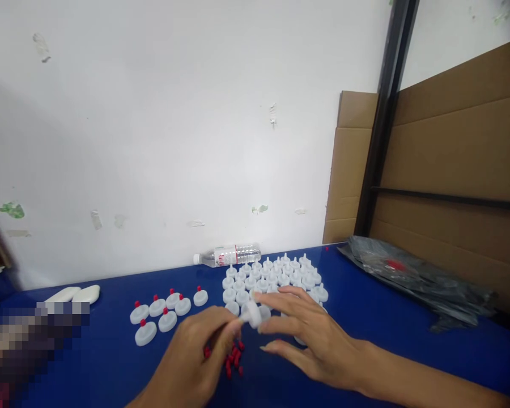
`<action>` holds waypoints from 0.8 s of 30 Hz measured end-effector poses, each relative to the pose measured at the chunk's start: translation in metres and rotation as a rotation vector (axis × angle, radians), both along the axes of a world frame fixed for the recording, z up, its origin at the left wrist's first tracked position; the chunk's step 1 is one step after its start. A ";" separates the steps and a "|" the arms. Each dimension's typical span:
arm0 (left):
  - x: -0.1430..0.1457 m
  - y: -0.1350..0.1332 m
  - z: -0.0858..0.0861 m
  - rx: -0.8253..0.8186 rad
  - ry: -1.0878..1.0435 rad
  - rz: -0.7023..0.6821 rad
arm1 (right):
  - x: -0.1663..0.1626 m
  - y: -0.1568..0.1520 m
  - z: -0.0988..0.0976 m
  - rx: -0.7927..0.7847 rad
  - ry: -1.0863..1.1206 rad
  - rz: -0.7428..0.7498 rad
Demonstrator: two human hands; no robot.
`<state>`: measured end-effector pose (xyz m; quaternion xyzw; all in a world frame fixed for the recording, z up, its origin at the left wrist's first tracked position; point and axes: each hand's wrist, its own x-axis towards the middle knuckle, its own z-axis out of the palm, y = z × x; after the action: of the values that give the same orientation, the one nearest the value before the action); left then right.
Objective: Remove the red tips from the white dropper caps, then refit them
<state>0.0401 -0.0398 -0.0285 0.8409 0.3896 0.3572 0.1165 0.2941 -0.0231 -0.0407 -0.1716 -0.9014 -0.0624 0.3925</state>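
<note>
A white plastic nozzle cap [253,314], blurred and tipped on its side, is held between my hands above the table. My left hand [199,348] pinches it at the nozzle end; whether a red tip sits there is hidden by the fingers. The fingers of my right hand [314,334] reach around its wide base from the right, with the thumb a little apart. Below lie several small loose red tips [234,359], partly behind my left hand. Behind my hands many white nozzle caps [276,279] stand close together, nozzles up. To the left, several white caps [145,334] carry red tips.
On the blue table [110,362], a clear plastic bottle [233,255] lies against the wall. Two white rounded objects [86,294] rest at the left, near a pixelated area. A grey plastic bag [412,283] lies at the right, before cardboard [454,136] and a black post [380,113].
</note>
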 end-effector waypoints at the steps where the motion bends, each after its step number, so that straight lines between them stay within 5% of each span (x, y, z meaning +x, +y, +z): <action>1: -0.007 0.006 0.002 0.048 0.043 0.080 | 0.000 0.002 0.000 -0.062 -0.023 -0.043; 4: -0.032 0.023 0.008 0.136 0.263 0.281 | 0.001 0.006 -0.001 -0.246 -0.146 -0.158; 10: -0.060 0.041 0.013 -0.009 0.588 0.468 | 0.001 0.009 0.000 -0.405 -0.278 -0.226; 21: -0.057 0.043 0.008 -0.024 0.726 0.527 | 0.002 0.010 -0.003 -0.431 -0.313 -0.259; 24: -0.060 0.043 0.004 0.045 0.671 0.429 | 0.002 0.010 -0.001 -0.421 -0.292 -0.244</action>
<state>-0.0198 0.0034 -0.0244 0.8126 0.5650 0.0876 -0.1131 0.2966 -0.0135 -0.0413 -0.3459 -0.9141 0.0554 0.2039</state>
